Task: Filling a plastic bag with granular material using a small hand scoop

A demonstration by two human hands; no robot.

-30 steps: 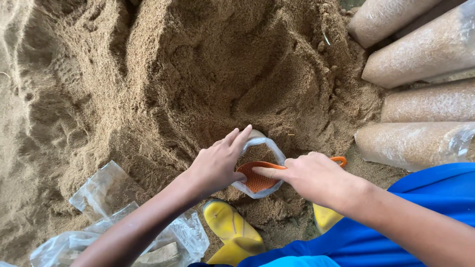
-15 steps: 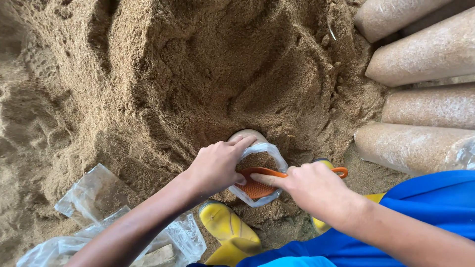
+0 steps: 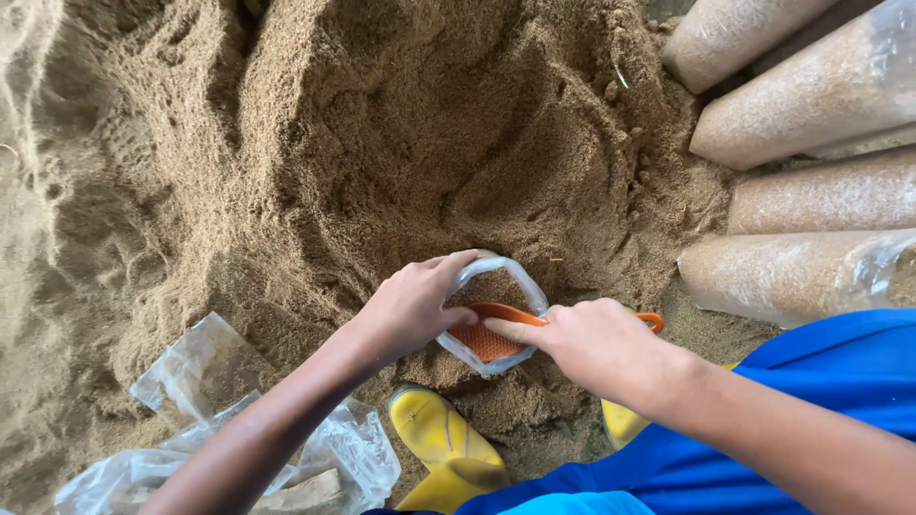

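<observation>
My left hand [image 3: 412,307] grips the rim of a clear plastic bag [image 3: 500,278] and holds its mouth open against a big pile of brown sawdust [image 3: 382,143]. My right hand [image 3: 592,345] holds an orange scoop [image 3: 489,336] by its handle, with the scoop's bowl inside the bag's mouth. The bag stands partly sunk in the sawdust and has sawdust in it. The scoop's bowl shows its orange surface, with little or no sawdust on it.
Several filled clear bags of sawdust [image 3: 811,105] lie stacked at the right. Empty crumpled plastic bags [image 3: 200,372] lie at the lower left. My yellow boots [image 3: 441,441] stand below the bag, and a blue sleeve [image 3: 840,372] covers my right arm.
The scoop has gone deeper into the bag's mouth and its load of sawdust has gone. My left hand has kept its hold on the rim.
</observation>
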